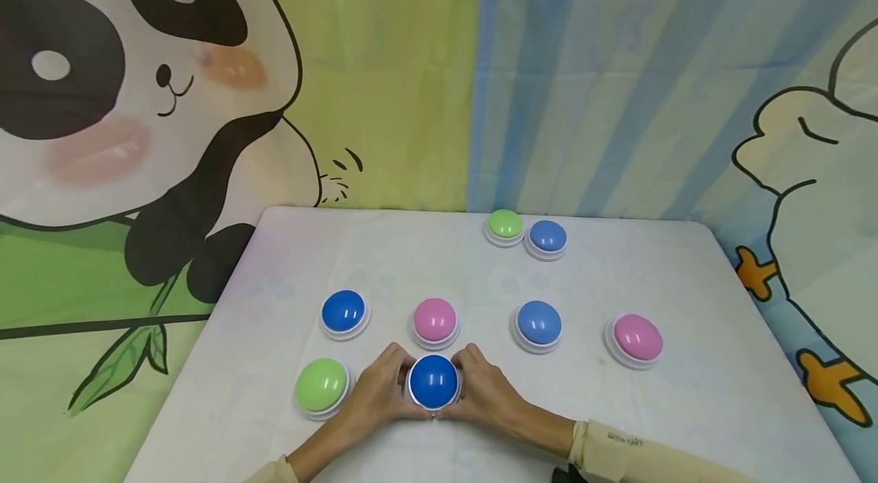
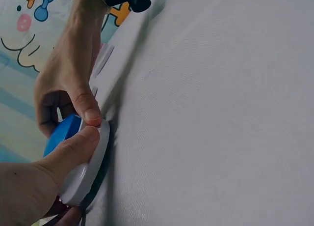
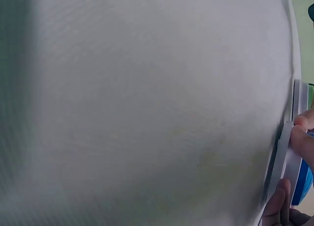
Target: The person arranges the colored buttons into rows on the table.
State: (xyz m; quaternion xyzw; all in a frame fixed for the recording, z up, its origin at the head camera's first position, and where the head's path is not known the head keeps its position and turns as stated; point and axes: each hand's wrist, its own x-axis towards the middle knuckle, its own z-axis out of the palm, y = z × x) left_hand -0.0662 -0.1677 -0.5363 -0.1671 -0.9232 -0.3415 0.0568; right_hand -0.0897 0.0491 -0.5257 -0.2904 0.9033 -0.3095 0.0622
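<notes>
A blue dome push button with a white round base is held between both hands near the front middle of the table. My left hand grips its left side, and my right hand grips the right side. In the left wrist view, both thumbs press on the rim of the white base, their tips almost meeting. That base stands at a slant close to the tabletop; whether its lower edge touches the cloth I cannot tell. Just behind it sits a pink button. A green button lies left of my left hand.
A white-covered table carries more buttons: a blue one at left, another blue one right of centre and a pink one farther right. Near the back edge, a green button sits beside a blue one. Cartoon-printed curtains hang behind.
</notes>
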